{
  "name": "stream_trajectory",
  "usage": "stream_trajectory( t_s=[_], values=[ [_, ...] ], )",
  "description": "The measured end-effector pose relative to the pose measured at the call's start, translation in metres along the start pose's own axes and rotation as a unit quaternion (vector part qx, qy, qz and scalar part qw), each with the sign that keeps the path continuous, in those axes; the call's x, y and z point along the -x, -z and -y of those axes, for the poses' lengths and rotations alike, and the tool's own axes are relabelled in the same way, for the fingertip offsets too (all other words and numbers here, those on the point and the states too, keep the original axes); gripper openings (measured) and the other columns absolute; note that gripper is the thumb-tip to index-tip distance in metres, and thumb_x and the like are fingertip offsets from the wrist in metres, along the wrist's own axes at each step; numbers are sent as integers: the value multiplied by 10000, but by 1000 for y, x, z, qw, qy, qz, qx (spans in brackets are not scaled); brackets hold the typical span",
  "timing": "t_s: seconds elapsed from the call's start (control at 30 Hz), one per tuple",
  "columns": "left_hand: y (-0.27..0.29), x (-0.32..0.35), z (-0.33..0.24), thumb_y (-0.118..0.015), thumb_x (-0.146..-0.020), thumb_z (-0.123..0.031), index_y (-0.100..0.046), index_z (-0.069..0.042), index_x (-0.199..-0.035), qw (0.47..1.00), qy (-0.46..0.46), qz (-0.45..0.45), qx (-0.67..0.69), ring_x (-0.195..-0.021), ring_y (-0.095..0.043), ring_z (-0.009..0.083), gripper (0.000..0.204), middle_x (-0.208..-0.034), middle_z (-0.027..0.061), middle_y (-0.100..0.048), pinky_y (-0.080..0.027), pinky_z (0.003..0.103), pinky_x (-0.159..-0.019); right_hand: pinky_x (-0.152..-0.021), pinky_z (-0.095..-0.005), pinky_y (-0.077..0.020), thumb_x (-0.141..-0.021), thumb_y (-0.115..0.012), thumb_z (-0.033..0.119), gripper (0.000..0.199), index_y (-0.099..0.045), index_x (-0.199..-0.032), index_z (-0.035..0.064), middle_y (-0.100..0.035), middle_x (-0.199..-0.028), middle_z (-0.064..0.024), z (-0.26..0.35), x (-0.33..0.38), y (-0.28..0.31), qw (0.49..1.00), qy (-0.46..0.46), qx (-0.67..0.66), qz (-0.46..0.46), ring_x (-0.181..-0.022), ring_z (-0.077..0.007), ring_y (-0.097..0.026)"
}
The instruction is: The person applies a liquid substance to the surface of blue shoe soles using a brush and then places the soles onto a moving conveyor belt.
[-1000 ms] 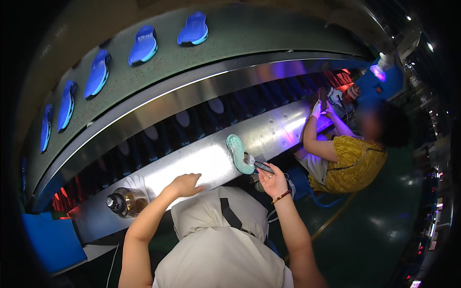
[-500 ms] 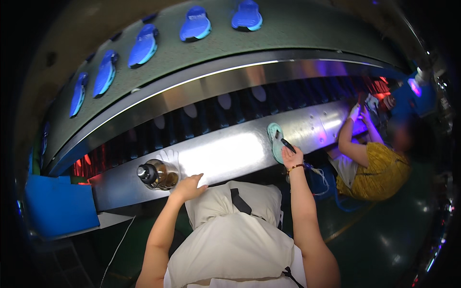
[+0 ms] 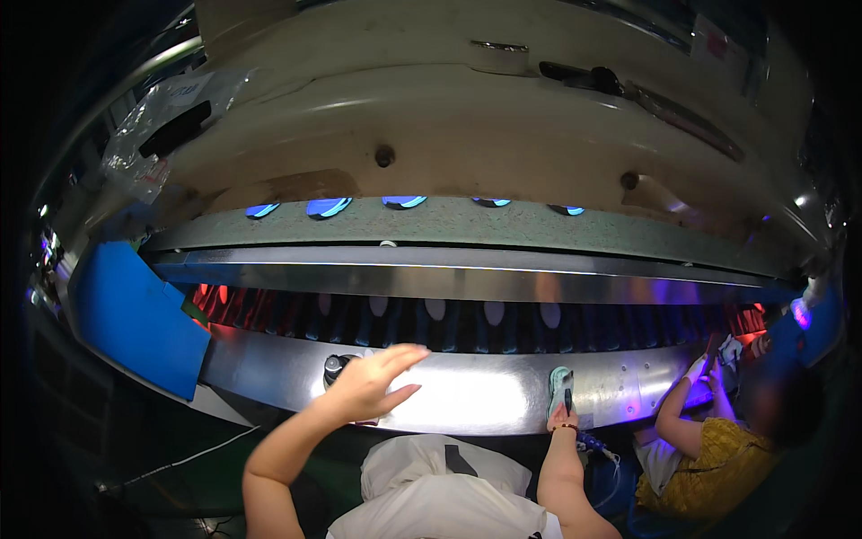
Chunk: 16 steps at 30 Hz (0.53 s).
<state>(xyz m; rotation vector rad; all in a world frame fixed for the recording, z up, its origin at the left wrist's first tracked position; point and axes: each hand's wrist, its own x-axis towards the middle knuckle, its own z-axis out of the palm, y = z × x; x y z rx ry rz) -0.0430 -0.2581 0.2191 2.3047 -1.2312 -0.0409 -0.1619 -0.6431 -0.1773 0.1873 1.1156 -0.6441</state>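
Observation:
My left hand (image 3: 373,384) is raised over the metal ledge, its fingers stretched out and thumb apart, holding nothing. Partly hidden behind it stands a bottle (image 3: 336,366) with a dark cap. Further right, my right hand (image 3: 561,417) is at the ledge's near edge, its fingers around a slim black tool (image 3: 567,400) whose exact kind I cannot make out. Just beyond that hand, a mint-green shoe sole (image 3: 558,379) lies on the ledge, the tool reaching over it. Whether the right hand also touches the sole is unclear.
The metal ledge (image 3: 476,395) runs across in front of me. Behind it, a green conveyor belt (image 3: 539,229) carries several blue soles (image 3: 329,208) under a beige machine hood (image 3: 503,135). A blue panel (image 3: 135,314) is at left. A co-worker in a yellow top (image 3: 700,472) sits at right.
The view has tilted up, bringing the machine hood into sight. My left hand has risen and now covers much of the bottle. My right hand stays by the mint-green sole with the black tool.

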Motion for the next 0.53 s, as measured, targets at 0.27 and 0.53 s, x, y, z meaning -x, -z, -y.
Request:
stream_trajectory(
  t_s=[0.27,0.53],
  values=[
    [108,-136,-117,-646,-728,-243,-531,-93,-1103,829,-437,-296,-186,-982,-561,246,420,-1109,124,-547,-499,367,-730,-510,-197,-425,-851,-523,273,248,-581,-953,55,-629,-876,-34,-5,134,-115,917,-13,146,372,-681,-109,-571],
    [137,-333,-168,-589,-753,-489,-341,-140,-1305,950,-224,-129,-178,-1073,-518,219,698,-1150,198,-526,-402,384,-878,-695,-303,-465,-869,-472,295,351,-541,-1107,47,-600,-1038,-123,-33,266,-115,718,-89,237,649,-824,-184,-574]
  ],
)
